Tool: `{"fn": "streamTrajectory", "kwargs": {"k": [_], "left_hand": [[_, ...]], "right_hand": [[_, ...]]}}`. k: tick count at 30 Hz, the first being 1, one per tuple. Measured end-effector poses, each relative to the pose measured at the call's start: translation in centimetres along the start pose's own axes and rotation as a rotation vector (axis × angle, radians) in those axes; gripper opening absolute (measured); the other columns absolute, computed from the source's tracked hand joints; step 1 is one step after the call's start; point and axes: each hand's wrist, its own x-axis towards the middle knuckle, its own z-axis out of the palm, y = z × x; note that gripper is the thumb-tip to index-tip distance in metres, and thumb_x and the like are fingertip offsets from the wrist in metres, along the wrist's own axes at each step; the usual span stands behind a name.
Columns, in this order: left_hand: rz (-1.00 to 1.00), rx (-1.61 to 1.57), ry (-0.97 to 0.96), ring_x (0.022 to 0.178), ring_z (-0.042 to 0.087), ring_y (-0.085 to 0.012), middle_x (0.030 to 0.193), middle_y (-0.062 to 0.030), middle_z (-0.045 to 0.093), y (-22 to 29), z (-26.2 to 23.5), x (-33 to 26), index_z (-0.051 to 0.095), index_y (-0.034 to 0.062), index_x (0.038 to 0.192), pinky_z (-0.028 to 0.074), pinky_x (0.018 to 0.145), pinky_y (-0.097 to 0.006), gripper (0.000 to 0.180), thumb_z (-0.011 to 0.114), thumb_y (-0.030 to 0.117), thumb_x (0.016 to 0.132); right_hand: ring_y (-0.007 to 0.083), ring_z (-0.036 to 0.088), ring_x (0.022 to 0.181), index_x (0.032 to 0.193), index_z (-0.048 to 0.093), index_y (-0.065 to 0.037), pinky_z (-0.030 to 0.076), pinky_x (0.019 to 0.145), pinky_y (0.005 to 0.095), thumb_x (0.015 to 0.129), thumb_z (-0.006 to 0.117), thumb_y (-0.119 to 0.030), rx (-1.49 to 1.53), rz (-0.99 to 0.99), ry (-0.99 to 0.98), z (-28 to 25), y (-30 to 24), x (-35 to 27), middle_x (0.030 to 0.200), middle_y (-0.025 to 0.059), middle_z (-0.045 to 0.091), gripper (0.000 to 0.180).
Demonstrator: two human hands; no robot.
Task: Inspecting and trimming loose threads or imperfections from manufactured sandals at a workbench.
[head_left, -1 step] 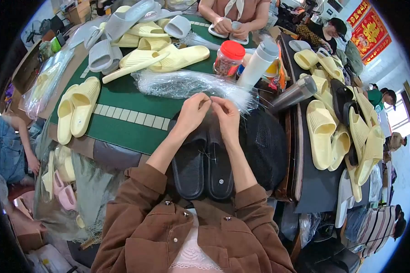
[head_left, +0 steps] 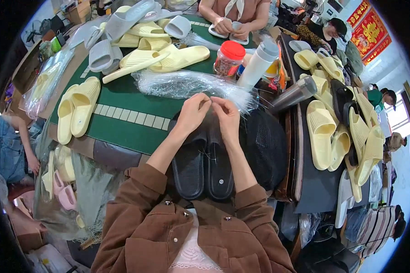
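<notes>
Left forearm [head_left: 165,148]: bare, angled toward 1 o'clock. Right forearm [head_left: 242,161]: bare, angled toward 11 o'clock. Left hand [head_left: 192,113], right hand [head_left: 228,119]: raised at 12 o'clock from view centre, side by side, fingertips nearly meeting. Each hand: fingers curled, thumb drawn to index finger. Elbows: bent.

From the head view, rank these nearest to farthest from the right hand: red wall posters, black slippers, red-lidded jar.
1. Black slippers: just below the right hand in the picture.
2. Red-lidded jar: farther ahead, beyond the hand.
3. Red wall posters: far off, at the upper right.
</notes>
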Motion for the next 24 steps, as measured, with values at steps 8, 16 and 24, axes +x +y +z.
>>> {"fn": "streamTrajectory", "kwargs": {"k": [8, 16, 24], "left_hand": [[-0.101, -0.123, -0.022, 0.074, 0.062, -0.0187, 0.081, -0.0120, 0.064, 0.6, 0.0, -0.3, 0.060, -0.0007, 0.093, 0.048, 0.069, -0.030, 0.013, 0.061, 0.007, 0.082], [-0.061, -0.100, -0.015, 0.069, 0.058, -0.0102, 0.077, -0.0058, 0.063, 0.9, -0.2, -0.3, 0.060, 0.0006, 0.097, 0.047, 0.064, -0.024, 0.016, 0.062, 0.002, 0.081], [-0.040, -0.041, -0.026, 0.069, 0.058, -0.0111, 0.077, -0.0064, 0.062, 0.0, 0.2, -0.2, 0.060, -0.0007, 0.090, 0.048, 0.065, -0.026, 0.009, 0.063, 0.002, 0.081]], "right_hand": [[0.0074, 0.054, 0.076, 0.096, 0.062, -0.001, 0.045, 0.067, 0.0212, 0.086, 0.060, -0.005, 0.053, 0.001, 0.084, 0.3, -0.1, 0.0, 0.083, 0.0005, 0.060, 0.010], [0.0072, 0.054, 0.075, 0.092, 0.059, -0.003, 0.044, 0.066, 0.0207, 0.086, 0.060, -0.005, -0.011, 0.012, 0.063, 0.2, 0.0, -0.1, 0.082, 0.0006, 0.060, 0.007], [0.0091, 0.056, 0.076, 0.091, 0.059, -0.001, 0.046, 0.070, 0.0230, 0.085, 0.060, -0.004, -0.060, -0.013, 0.055, 0.0, 0.4, 0.2, 0.083, 0.0017, 0.060, 0.006]]}}
